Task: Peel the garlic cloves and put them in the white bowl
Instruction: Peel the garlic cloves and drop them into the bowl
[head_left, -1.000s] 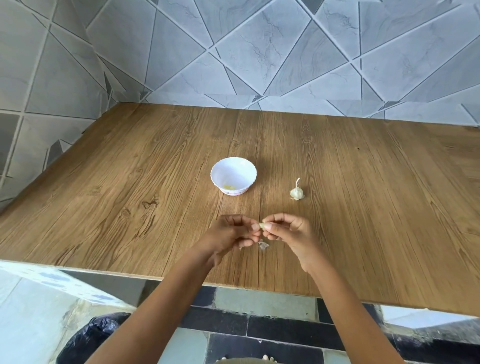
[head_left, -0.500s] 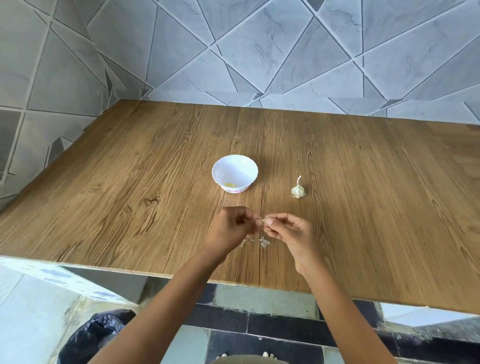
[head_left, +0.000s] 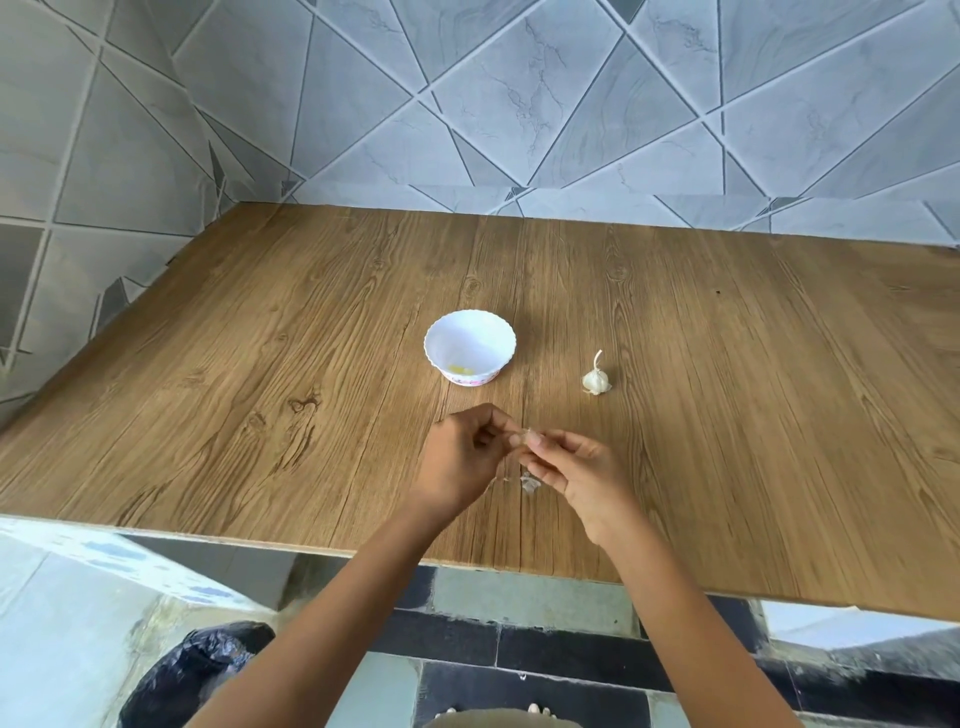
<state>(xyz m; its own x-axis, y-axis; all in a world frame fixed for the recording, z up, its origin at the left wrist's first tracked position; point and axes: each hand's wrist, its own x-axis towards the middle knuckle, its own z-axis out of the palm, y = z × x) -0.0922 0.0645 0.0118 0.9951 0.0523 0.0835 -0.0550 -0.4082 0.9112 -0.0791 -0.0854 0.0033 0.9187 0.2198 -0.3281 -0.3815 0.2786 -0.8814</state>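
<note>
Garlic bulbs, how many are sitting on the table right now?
1. The garlic bulb sits on the table, right of the white bowl. The left hand and right hand pinch a separate clove between them. None looks hidden.

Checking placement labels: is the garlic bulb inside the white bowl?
No, the garlic bulb sits on the wooden table beside the white bowl.

Wooden table (head_left: 249, 415), grey tiled wall (head_left: 519, 104)
</note>
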